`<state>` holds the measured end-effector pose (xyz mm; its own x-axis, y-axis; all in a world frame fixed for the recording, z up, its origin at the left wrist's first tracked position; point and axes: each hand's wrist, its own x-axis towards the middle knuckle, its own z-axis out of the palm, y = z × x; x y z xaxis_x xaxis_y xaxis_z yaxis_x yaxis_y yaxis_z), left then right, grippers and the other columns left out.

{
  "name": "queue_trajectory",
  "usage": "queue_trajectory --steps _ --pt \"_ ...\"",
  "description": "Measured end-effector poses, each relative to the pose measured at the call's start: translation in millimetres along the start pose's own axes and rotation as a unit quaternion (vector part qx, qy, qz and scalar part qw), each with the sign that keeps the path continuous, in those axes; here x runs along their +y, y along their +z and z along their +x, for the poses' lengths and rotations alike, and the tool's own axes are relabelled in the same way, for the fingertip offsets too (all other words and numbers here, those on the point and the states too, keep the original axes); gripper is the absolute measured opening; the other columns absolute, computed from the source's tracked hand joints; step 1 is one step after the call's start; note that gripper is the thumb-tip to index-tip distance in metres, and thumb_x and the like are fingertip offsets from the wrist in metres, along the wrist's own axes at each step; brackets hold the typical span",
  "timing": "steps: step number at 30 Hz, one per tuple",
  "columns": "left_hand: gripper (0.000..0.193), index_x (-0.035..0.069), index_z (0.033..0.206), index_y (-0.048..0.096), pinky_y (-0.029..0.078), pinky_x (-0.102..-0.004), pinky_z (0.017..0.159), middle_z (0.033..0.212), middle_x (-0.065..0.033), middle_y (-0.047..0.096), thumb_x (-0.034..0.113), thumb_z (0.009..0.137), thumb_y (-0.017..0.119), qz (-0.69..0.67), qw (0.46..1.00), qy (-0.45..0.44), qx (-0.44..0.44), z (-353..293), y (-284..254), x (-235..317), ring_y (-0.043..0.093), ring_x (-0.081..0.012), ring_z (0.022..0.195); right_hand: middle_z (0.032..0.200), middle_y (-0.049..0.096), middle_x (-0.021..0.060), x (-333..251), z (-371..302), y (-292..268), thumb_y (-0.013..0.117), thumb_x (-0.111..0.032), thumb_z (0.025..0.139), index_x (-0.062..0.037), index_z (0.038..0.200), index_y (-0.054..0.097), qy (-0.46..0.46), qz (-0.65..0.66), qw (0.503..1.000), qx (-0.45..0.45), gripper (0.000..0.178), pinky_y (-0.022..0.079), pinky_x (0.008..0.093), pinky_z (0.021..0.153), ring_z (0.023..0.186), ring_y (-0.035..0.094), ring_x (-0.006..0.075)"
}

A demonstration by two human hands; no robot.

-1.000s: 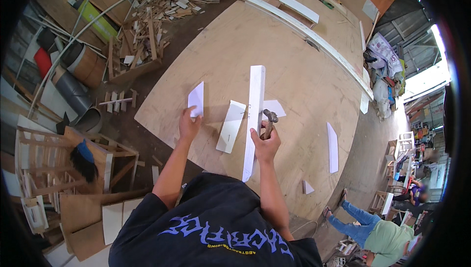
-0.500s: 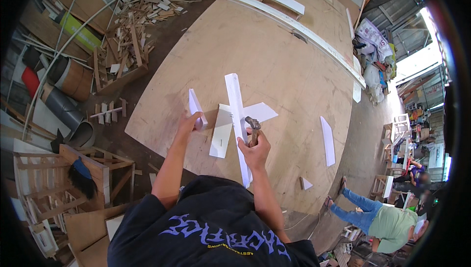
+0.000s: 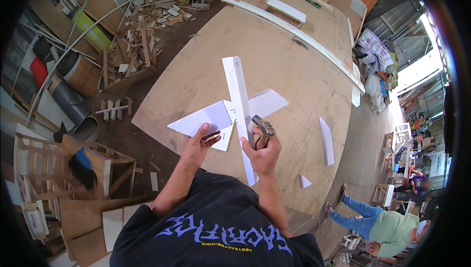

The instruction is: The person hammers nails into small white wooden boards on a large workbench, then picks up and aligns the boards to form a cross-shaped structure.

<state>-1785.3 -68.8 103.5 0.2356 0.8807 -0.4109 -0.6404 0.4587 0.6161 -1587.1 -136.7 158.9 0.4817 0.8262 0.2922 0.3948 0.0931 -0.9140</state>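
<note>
My left hand grips a flat white angled board between thumb and fingers, its right end close to a long white wooden bar. My right hand is closed around a hammer, its metal head pointing up-left. The same hand's thumb and fingers also pinch the lower part of the bar. On the bar's right side, another angled white board points outward; where they meet is partly hidden. A white piece with a short dark mark shows beneath the left board.
The big plywood tabletop bears a loose white strip, a small triangular offcut and a long white plank across its far part. Scrap wood is heaped at left. A person in a green shirt is at lower right.
My left hand has swung its board from on edge to flat and brought it right, up to the bar. The bar looks nearer to me, with my right hand still on it and the hammer.
</note>
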Motion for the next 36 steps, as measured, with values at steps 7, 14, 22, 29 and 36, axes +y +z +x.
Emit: queue_trajectory --steps 7,14,22,29,36 --pt "0.047 0.007 0.139 0.058 0.066 -0.0473 0.086 0.123 -0.0097 0.071 0.028 0.101 0.078 0.051 0.993 0.097 -0.045 -45.2 -7.9 15.5 0.074 -0.0282 0.109 0.087 0.066 0.0010 -25.5 -5.2 -14.8 0.092 -0.007 0.073 -0.0018 0.103 0.077 -0.035 -0.010 0.998 -0.042 0.033 0.040 0.0256 0.054 0.060 0.047 0.0062" --pt "0.049 0.005 0.141 0.055 0.066 -0.0480 0.086 0.128 -0.0119 0.068 0.023 0.101 0.077 0.069 0.984 0.159 -0.035 -66.4 -15.2 17.2 0.072 -0.0290 0.114 0.089 0.066 0.0004 -35.3 -21.9 1.8 0.090 -0.005 0.074 -0.0019 0.102 0.076 0.005 0.046 0.996 -0.075 0.032 0.040 0.0236 0.054 0.060 0.047 0.0042" --pt "0.046 0.004 0.139 0.057 0.067 -0.0463 0.082 0.126 -0.0123 0.068 0.016 0.100 0.078 0.074 0.984 0.165 -0.005 -66.7 -19.9 16.1 0.073 -0.0285 0.109 0.090 0.067 -0.0008 -34.7 -26.2 12.4 0.090 -0.003 0.074 -0.0023 0.102 0.076 -0.014 0.033 0.998 -0.058 0.031 0.038 0.0231 0.051 0.058 0.046 0.0031" --pt "0.037 0.008 0.125 0.066 0.067 -0.0372 0.070 0.134 -0.0150 0.069 0.001 0.092 0.081 0.034 0.973 0.219 -0.062 -55.6 -37.9 25.2 0.074 -0.0240 0.103 0.092 0.070 -0.0006 -30.6 -23.2 18.7 0.092 -0.003 0.074 -0.0024 0.106 0.076 0.009 0.035 0.999 -0.032 0.036 0.036 0.0220 0.051 0.058 0.044 0.0016" --pt "0.085 0.018 0.142 0.050 0.052 -0.0345 0.097 0.148 -0.0119 0.055 0.040 0.076 0.097 -0.078 0.940 0.226 -0.244 -42.3 -36.6 34.3 0.058 -0.0196 0.123 0.076 0.056 -0.0069 -26.6 -16.8 15.9 0.093 -0.003 0.075 0.0005 0.106 0.076 0.030 0.053 0.998 -0.012 0.036 0.032 0.0214 0.053 0.058 0.040 0.0007"
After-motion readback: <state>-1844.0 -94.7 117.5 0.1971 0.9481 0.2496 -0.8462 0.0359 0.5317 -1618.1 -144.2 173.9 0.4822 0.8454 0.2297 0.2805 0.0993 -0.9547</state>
